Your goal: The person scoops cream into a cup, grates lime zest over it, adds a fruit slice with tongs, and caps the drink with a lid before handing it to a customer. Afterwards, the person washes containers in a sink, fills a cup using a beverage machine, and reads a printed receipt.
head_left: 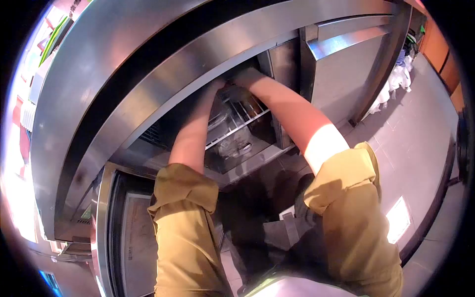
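Observation:
Both forearms, in rolled-up mustard sleeves, reach deep into an open steel under-counter cabinet that looks like a fridge. My left hand (219,84) is far inside in dark shadow, its fingers hidden. Close beside it, my right hand (246,76) is also shaded, and its fingers do not show. Whether either hand holds anything cannot be made out. Just below the hands lies a white wire shelf (236,129) with clear containers or wrapped items on it. Under the shelf, a clear plastic-looking item (234,147) sits on the cabinet floor.
A cabinet door (133,237) with a dark seal stands open at lower left. The steel counter edge (198,52) curves above my arms. To the right are a closed steel door or drawer front (346,69), the tiled floor (396,138) and white bags (398,81).

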Action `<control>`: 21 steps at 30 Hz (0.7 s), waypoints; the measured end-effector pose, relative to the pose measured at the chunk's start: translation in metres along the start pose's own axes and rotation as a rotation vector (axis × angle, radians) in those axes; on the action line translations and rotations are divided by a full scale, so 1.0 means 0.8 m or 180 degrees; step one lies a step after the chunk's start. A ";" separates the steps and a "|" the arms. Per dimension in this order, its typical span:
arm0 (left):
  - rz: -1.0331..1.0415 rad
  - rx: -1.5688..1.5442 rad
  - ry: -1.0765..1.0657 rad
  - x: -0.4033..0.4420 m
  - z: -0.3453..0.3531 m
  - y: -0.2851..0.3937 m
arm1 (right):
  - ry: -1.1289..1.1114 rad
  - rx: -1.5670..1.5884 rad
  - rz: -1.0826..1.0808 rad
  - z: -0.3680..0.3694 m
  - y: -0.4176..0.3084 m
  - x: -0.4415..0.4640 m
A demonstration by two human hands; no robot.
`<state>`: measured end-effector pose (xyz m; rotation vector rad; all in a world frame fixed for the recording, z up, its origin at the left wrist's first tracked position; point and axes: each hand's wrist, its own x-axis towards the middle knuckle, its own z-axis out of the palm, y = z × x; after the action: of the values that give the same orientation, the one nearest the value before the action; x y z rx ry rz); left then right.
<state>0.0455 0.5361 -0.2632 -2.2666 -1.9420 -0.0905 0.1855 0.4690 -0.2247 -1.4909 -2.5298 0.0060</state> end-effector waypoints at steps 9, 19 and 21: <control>-0.0231 -0.1193 0.0521 0.003 -0.006 -0.020 | 0.0770 -0.0119 0.0689 -0.008 -0.027 -0.035; -0.0169 -0.1673 0.0784 -0.024 -0.010 -0.022 | 0.0908 0.0028 0.0586 0.016 -0.026 -0.071; -0.0114 -0.1653 0.0799 -0.022 -0.011 -0.022 | 0.1270 -0.0164 0.0422 0.022 -0.024 -0.098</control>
<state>0.0256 0.5199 -0.2561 -2.3532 -1.9904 -0.9347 0.2029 0.3935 -0.2531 -1.5010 -2.1282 -0.3072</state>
